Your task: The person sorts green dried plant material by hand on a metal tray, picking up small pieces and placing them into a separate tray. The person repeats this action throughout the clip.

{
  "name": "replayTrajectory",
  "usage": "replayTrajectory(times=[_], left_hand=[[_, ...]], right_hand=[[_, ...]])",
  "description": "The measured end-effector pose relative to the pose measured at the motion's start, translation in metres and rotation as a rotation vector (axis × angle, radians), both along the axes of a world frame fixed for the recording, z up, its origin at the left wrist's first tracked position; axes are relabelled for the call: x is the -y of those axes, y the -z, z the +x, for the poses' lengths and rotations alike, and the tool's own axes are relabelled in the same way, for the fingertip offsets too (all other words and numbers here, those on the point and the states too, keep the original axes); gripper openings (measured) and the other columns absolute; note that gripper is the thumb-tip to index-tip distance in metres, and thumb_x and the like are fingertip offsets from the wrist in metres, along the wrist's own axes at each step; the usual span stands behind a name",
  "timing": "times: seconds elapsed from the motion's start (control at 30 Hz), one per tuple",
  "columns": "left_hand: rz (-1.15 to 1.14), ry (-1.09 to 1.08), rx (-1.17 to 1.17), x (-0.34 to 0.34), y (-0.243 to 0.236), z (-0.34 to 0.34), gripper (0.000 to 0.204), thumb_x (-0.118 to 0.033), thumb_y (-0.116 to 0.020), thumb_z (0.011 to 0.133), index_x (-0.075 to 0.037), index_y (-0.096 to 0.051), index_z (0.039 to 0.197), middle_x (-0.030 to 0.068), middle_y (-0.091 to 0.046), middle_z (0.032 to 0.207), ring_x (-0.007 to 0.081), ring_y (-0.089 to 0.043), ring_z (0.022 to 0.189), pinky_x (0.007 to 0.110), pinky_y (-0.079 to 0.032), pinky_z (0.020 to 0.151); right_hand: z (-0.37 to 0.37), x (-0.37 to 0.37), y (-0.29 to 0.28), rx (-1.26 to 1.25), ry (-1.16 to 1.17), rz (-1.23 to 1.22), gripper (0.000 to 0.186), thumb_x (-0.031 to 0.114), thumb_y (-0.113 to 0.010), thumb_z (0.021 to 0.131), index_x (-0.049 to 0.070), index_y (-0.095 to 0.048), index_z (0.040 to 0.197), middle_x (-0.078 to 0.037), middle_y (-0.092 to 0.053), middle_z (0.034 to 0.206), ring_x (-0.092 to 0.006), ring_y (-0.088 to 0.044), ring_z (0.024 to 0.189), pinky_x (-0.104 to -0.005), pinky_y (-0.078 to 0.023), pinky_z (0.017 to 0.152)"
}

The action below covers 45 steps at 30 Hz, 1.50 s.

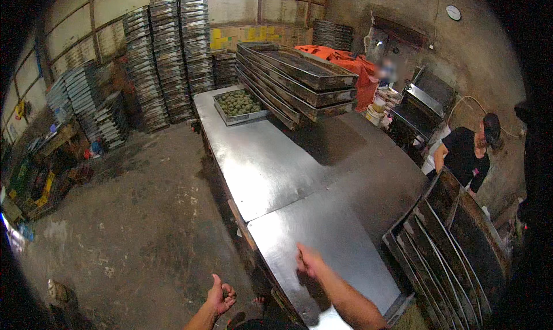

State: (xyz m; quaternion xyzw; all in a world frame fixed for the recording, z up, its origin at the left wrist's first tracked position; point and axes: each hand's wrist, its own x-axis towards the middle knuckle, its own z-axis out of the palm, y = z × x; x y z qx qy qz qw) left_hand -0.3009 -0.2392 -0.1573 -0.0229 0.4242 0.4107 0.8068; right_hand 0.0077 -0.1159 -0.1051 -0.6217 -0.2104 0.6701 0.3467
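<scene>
My left hand (220, 296) is beside the table's near left edge, over the floor. Its thumb points up and its fingers are half curled, apart from the thumb, with nothing in them. Above the near part of the shiny metal-topped table (288, 183) is my right hand (310, 262), loosely bent and showing nothing in its grasp. I cannot tell whether it touches the metal. Farther along the table, a metal tray (242, 118) holds many small round greenish pieces. Next to it rises an uneven stack of dark, shallow metal trays (305, 79).
Several large dark trays (443, 249) lean on edge at the table's right. Beyond them stands a person in black (465, 154). Tall tray stacks (167, 59) line the back wall. An orange tarp (368, 76) lies behind the table; crates (43, 189) sit at far left.
</scene>
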Motion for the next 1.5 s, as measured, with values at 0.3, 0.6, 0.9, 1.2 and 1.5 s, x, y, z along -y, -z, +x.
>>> replayTrajectory(times=[0.3,0.6,0.9,1.2,1.5], left_hand=[[0.313,0.238,-0.353,-0.072,-0.025,0.003,0.027,-0.021,-0.058,0.088,-0.007,-0.064,0.111,0.0059,-0.065,0.095,0.0141,-0.058,0.072,0.026,-0.048,0.059],[0.388,0.483,-0.671,-0.099,-0.035,0.034,0.030,-0.033,-0.063,0.089,-0.004,-0.065,0.098,0.0046,-0.064,0.072,0.0118,-0.060,0.056,0.025,-0.047,0.047],[0.936,-0.147,-0.596,-0.478,-0.203,0.046,0.111,-0.055,-0.064,0.081,-0.007,0.014,0.145,0.0291,-0.047,0.125,0.0349,-0.066,0.085,0.042,-0.059,0.064],[0.676,0.183,-0.435,-0.371,-0.106,0.169,0.077,-0.021,-0.062,0.090,-0.007,-0.008,0.143,0.0272,-0.061,0.096,0.0353,-0.066,0.070,0.042,-0.058,0.062],[0.834,0.545,-0.414,-0.159,-0.042,0.219,0.056,-0.008,-0.054,0.090,-0.005,-0.026,0.139,0.0203,-0.064,0.102,0.0310,-0.069,0.076,0.035,-0.060,0.062]], right_hand=[[-0.027,-0.199,-0.186,0.012,-0.089,0.938,0.033,0.025,-0.049,0.094,0.001,-0.051,0.116,-0.014,-0.063,0.103,-0.0228,-0.065,0.085,-0.0346,-0.054,0.069],[-0.008,0.024,-0.057,0.178,-0.064,0.342,0.017,0.010,-0.054,0.090,-0.003,-0.061,0.100,-0.013,-0.066,0.084,-0.0211,-0.064,0.060,-0.0286,-0.047,0.043],[0.074,0.242,-0.041,0.436,0.265,0.060,0.023,0.014,-0.060,0.087,0.000,-0.064,0.105,-0.010,-0.068,0.085,-0.0153,-0.065,0.062,-0.0247,-0.048,0.045],[0.063,0.407,-0.016,0.546,0.617,0.057,0.028,0.012,-0.058,0.088,-0.002,-0.058,0.112,-0.013,-0.066,0.089,-0.0178,-0.063,0.062,-0.0282,-0.051,0.049],[0.086,0.406,-0.028,1.129,0.634,0.169,0.018,0.013,-0.063,0.082,-0.001,-0.065,0.093,-0.016,-0.067,0.082,-0.0274,-0.065,0.077,-0.0372,-0.051,0.070]])
